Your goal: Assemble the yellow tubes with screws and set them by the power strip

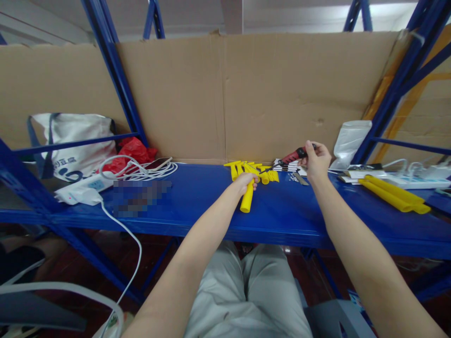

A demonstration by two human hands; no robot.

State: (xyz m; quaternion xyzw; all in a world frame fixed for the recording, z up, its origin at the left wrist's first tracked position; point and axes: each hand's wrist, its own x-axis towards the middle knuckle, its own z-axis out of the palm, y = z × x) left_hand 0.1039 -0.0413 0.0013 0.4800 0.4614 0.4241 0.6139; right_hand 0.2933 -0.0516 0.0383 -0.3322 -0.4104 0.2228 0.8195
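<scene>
My left hand is closed around a yellow piece with a tubular handle, which hangs down toward the front of the blue shelf. In my right hand the fingers pinch the rear end of a red and black screwdriver. Its shaft slants down to the left and its tip reaches the yellow piece at my left hand; the exact contact is too small to make out. Several more yellow pieces lie just behind. Beneath my right hand are small metal bits and a flat grey strip.
Cardboard walls the back of the blue shelf. At left lie a power strip, coiled white cable, red plastic bag and cloth bag. Yellow tubes and another power strip lie right.
</scene>
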